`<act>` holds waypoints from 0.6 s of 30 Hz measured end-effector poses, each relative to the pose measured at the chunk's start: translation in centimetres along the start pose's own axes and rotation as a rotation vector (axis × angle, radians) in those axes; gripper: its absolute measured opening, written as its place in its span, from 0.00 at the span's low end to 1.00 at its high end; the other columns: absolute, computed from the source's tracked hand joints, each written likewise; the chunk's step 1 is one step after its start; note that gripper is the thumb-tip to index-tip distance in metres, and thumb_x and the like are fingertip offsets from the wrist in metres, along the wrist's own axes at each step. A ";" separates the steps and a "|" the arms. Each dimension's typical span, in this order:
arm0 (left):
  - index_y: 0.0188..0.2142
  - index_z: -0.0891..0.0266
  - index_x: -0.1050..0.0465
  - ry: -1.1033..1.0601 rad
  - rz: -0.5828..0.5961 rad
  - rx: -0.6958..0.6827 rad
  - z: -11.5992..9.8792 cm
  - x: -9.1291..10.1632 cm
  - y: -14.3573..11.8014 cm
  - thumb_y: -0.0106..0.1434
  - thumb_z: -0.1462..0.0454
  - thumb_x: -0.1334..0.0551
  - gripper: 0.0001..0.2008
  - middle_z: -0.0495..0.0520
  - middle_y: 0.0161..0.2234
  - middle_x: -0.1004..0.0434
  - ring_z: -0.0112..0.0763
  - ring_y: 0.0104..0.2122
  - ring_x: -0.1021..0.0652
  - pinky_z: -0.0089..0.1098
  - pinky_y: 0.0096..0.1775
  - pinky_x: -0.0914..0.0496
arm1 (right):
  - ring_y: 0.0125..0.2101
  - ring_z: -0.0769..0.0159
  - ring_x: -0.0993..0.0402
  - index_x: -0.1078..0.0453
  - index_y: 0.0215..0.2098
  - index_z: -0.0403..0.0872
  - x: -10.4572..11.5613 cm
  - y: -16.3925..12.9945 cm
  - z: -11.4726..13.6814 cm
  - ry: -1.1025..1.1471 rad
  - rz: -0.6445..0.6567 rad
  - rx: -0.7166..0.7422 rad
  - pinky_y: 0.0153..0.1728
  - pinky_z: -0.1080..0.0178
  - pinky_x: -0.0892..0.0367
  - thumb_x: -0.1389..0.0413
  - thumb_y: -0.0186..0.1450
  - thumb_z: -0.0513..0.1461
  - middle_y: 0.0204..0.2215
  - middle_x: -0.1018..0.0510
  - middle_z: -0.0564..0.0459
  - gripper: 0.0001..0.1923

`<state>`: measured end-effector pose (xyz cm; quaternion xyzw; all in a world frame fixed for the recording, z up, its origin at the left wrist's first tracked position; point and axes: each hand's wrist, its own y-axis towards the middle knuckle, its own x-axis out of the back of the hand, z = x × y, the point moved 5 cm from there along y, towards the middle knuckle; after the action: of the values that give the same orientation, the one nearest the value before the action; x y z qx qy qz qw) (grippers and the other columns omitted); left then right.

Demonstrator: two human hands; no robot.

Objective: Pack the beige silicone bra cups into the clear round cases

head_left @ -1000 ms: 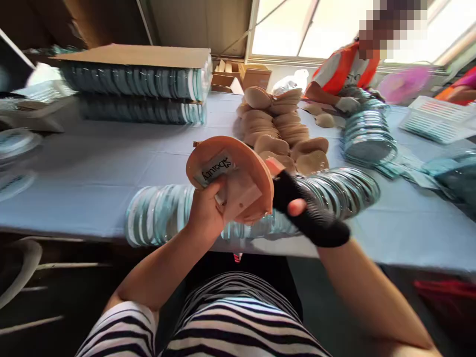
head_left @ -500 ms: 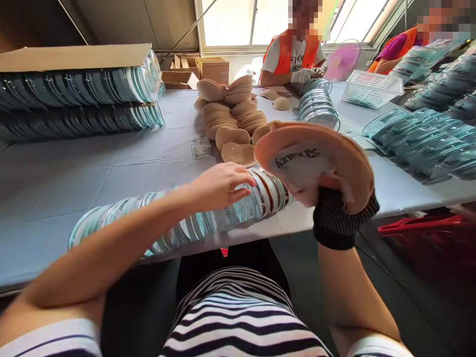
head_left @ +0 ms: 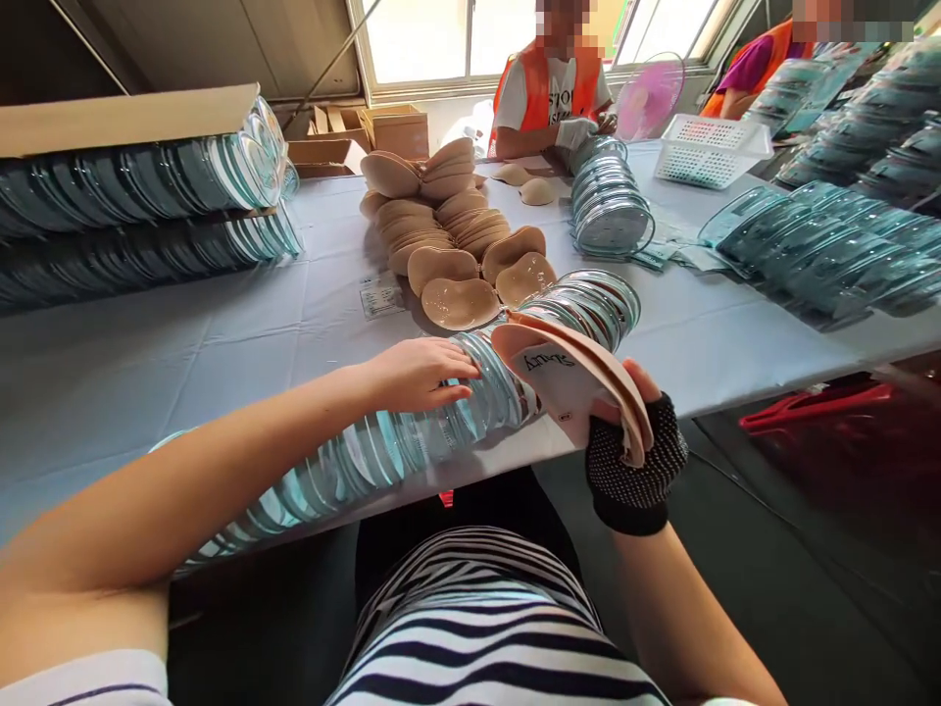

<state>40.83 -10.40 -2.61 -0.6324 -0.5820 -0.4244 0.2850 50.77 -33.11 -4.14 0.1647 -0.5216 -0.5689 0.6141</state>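
Observation:
In my right hand (head_left: pixel 641 461), in a black dotted fingerless glove, is a folded beige stick-on bra (head_left: pixel 588 363), its cups pressed together. White film with dark lettering covers its near side. The thumb and fingers close round its right end. My left hand (head_left: pixel 424 375) is bare, fingers stretched out over a long row of clear plastic cases (head_left: pixel 389 449) along the table's near edge. The row runs on behind the bra, where more clear round cases (head_left: pixel 607 299) show. Just beyond lie beige bra cups (head_left: pixel 460 302) in nested stacks.
Stacked clear cases under cardboard (head_left: pixel 132 118) fill the left. Across the table (head_left: pixel 250 338), a co-worker in an orange vest (head_left: pixel 580 93) handles things by another case row (head_left: pixel 614 211). A white basket (head_left: pixel 712 149) and more cases (head_left: pixel 830 245) stand right; a red container (head_left: pixel 830 412) is below.
My right hand has brought the bra down and left, closer to the case row, and turned it more edge-on. My left hand stays over the cases. The view has shifted slightly right.

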 end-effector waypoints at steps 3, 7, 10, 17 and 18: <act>0.38 0.56 0.22 -0.035 -0.086 0.068 0.0 -0.8 2.0 0.61 0.60 0.37 0.08 0.57 0.37 0.20 0.42 0.42 0.22 0.40 0.53 0.33 | 0.54 0.53 0.25 0.34 0.61 0.46 -0.7 -0.4 0.2 0.009 0.044 0.010 0.56 0.50 0.28 0.51 0.70 0.43 0.54 0.23 0.41 0.23; 0.35 0.59 0.23 0.081 -0.107 0.125 -0.4 -2.2 4.8 0.61 0.61 0.38 0.06 0.59 0.36 0.21 0.44 0.42 0.22 0.40 0.50 0.31 | 0.53 0.49 0.26 0.35 0.62 0.46 -0.6 -1.7 0.0 -0.091 0.107 0.039 0.51 0.52 0.26 0.50 0.68 0.42 0.52 0.23 0.39 0.25; 0.37 0.60 0.23 0.125 -0.096 0.075 -1.0 -2.3 5.7 0.62 0.61 0.39 0.07 0.58 0.38 0.21 0.43 0.42 0.22 0.38 0.47 0.31 | 0.47 0.48 0.22 0.35 0.63 0.45 -0.1 -3.7 -0.4 -0.190 0.223 0.052 0.44 0.54 0.25 0.49 0.66 0.41 0.46 0.21 0.39 0.27; 0.34 0.60 0.22 0.033 -0.345 0.024 -0.7 -0.7 4.5 0.55 0.63 0.32 0.06 0.57 0.43 0.29 0.42 0.47 0.28 0.40 0.53 0.34 | 0.43 0.56 0.20 0.36 0.63 0.48 0.8 -4.6 -0.6 -0.136 0.413 0.025 0.42 0.60 0.24 0.49 0.66 0.40 0.50 0.21 0.43 0.27; 0.38 0.60 0.23 -0.002 -0.385 0.064 -0.3 -0.5 4.4 0.52 0.64 0.31 0.12 0.58 0.47 0.30 0.44 0.51 0.30 0.42 0.57 0.36 | 0.43 0.56 0.19 0.36 0.62 0.48 1.0 -3.6 -0.6 -0.118 0.440 0.026 0.42 0.61 0.25 0.49 0.66 0.40 0.50 0.21 0.44 0.26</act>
<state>45.09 -11.59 -2.33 -0.5004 -0.7058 -0.4516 0.2179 49.19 -35.34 -6.82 0.0213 -0.5873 -0.4233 0.6895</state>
